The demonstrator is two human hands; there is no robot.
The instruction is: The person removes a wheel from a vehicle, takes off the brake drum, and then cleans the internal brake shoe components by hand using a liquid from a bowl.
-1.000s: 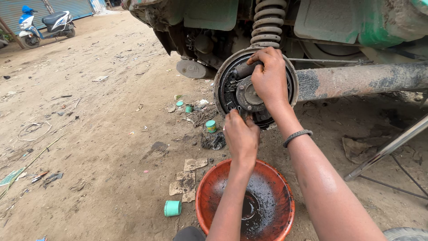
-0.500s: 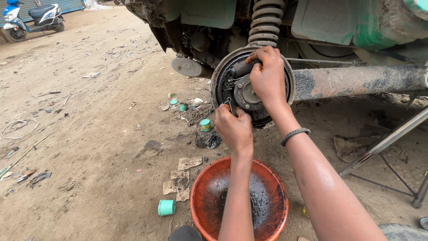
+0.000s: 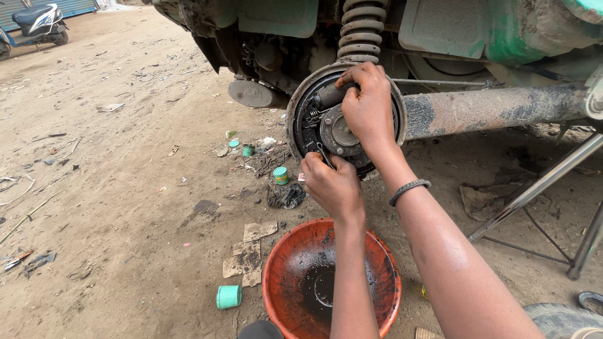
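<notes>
Evidently heavy, stiff, greasy round steel brake drum assembly (image 3: 326,122): right hand (image 3: 367,107) clasping at twelve o'clock, left hand (image 3: 333,185) pinching a thin metal tool (image 3: 323,154) at six.

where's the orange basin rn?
In the head view, the orange basin sits on the dirt at bottom centre, directly below the brake drum assembly, under the left hand, with a small green cap to its left.

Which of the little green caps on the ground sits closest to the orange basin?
Start at the orange basin below the brake hub. Just off its left rim, beside the cardboard scraps, lies a small green cap on its side. The other green caps lie farther up, near the hub.
</notes>
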